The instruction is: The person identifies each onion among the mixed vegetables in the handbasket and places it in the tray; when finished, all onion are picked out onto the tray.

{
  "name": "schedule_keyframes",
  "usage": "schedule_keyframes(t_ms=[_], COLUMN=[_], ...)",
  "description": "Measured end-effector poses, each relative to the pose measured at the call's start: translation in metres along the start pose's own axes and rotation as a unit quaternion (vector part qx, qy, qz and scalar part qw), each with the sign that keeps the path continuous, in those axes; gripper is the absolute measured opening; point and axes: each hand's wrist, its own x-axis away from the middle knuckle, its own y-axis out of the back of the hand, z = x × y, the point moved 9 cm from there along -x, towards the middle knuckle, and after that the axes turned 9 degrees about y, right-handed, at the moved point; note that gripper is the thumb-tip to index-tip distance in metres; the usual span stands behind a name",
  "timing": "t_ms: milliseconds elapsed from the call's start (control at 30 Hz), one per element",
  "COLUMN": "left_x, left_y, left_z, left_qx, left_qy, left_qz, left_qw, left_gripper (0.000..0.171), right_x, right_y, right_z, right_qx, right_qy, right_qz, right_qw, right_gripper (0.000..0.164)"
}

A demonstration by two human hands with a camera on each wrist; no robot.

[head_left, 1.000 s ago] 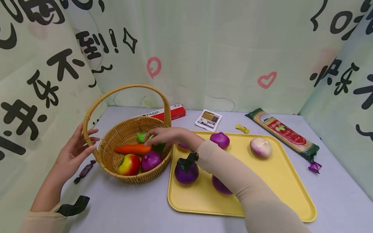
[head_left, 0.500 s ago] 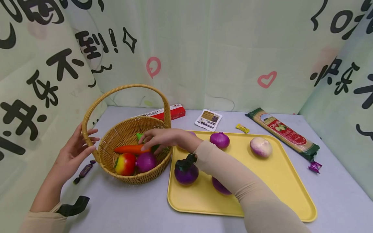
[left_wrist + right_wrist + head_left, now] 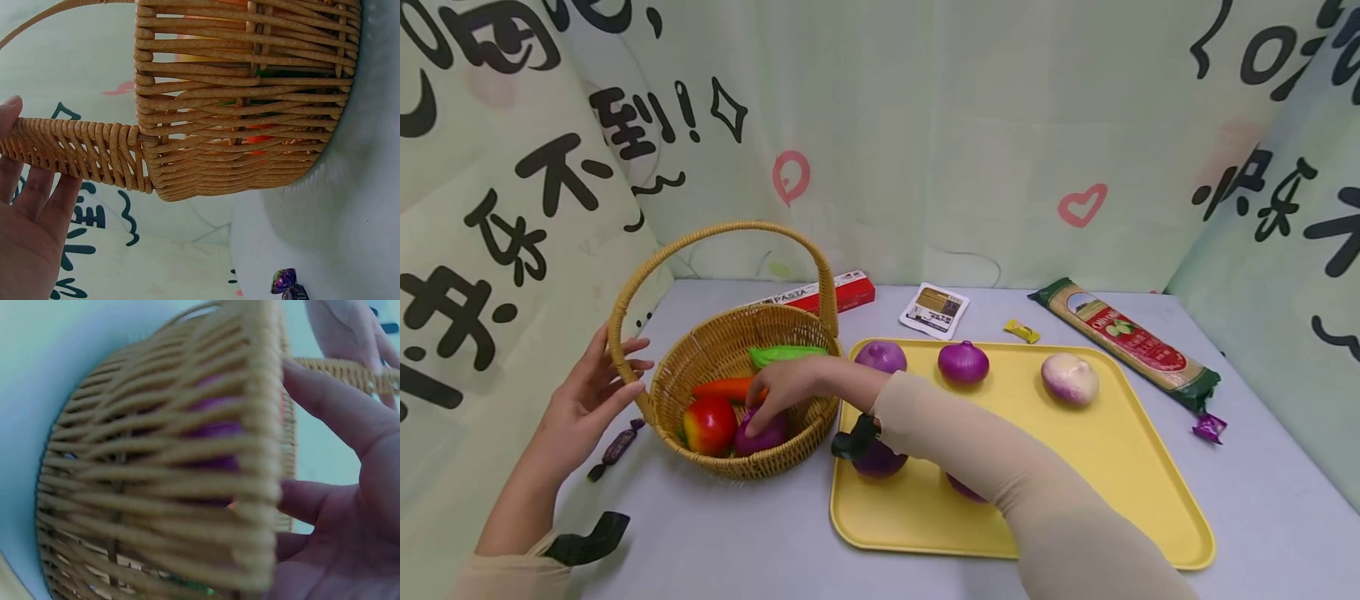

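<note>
My left hand holds the handle of a wicker basket at its left side; the left wrist view shows the thumb above the handle and fingers beneath. Over the basket's right rim reaches my right hand, its thumb and fingers round a purple onion inside. A red-yellow apple-like fruit touches that onion on the left. Behind lie an orange carrot and a green vegetable, both partly hidden by the right hand. Weave hides the fingertips in the right wrist view.
A yellow tray bears several purple onions and a white-purple bulb. Behind stand a red pasta box, a white sachet and a yellow candy. A noodle packet lies right; a dark wrapped candy left.
My right hand has moved from above the carrot and green vegetable down and toward me, onto the purple onion. The onion and fruit have shifted left. My left hand keeps holding the handle.
</note>
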Motion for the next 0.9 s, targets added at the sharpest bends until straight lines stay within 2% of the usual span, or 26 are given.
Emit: schedule_keyframes(t_ms=[133,300,400,667,900], left_x=[0.002,0.001,0.001,0.0,0.0], left_y=[0.0,0.0,0.0,-0.001,0.0], left_z=[0.001,-0.001,-0.001,0.0,0.0], left_qx=[-0.003,-0.003,-0.003,-0.007,-0.007], left_qy=[0.007,-0.008,-0.008,-0.005,-0.01], left_qz=[-0.004,-0.002,-0.002,-0.005,-0.004], left_qw=[1.0,1.0,1.0,0.9999,0.9999], left_gripper=[0.087,0.088,0.087,0.088,0.089], right_x=[-0.006,-0.011,-0.011,-0.01,-0.009], right_y=[-0.008,-0.013,-0.014,-0.012,-0.015], right_z=[0.007,0.011,0.013,0.018,0.017], right_qx=[0.012,-0.008,-0.026,0.028,0.033], right_qy=[0.004,0.015,0.02,0.035,0.019], right_qz=[0.015,0.016,0.019,0.045,0.072], right_qw=[1.0,1.0,0.999,0.998,0.997], right_gripper=[0.047,0.051,0.047,0.048,0.049])
